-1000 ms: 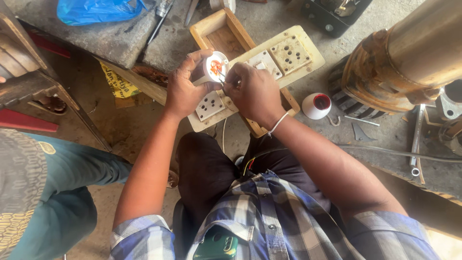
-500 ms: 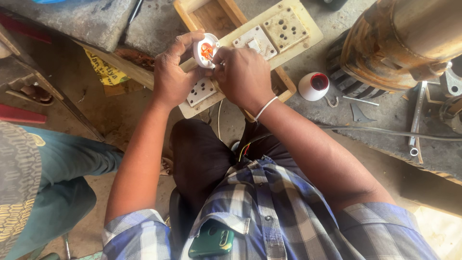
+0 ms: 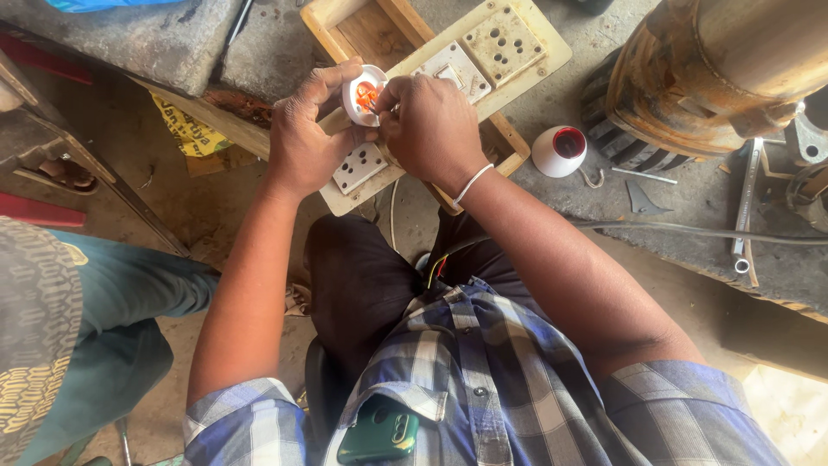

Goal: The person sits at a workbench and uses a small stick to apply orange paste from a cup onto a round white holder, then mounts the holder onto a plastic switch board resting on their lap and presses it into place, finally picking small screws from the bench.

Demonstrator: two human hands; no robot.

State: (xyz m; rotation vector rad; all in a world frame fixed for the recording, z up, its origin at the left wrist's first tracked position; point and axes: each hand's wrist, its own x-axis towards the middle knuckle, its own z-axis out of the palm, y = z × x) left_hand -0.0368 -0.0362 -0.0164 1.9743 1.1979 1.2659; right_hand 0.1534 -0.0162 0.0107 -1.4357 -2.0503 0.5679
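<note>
The little white round part (image 3: 364, 91) could slip and drop if my grip goes loose, because I hold it up in the air and only pinch its edge. The tiny orange bits inside could bend or pop out if I poke too hard.

My left hand (image 3: 304, 142) is curled, and its fingers (image 3: 332, 79) are closed around the rim of the round part. My right hand (image 3: 429, 129) is bunched up tight, with its fingertips (image 3: 386, 97) pressed into the open face. I cannot tell if they pinch something small.

Right under my hands is a white socket plate (image 3: 360, 166) on a pale board (image 3: 448, 78). The board rests on a wooden box (image 3: 366, 30). Farther off to the right stands a white tape roll (image 3: 560, 150), and past it a big rusty motor (image 3: 716, 73).
</note>
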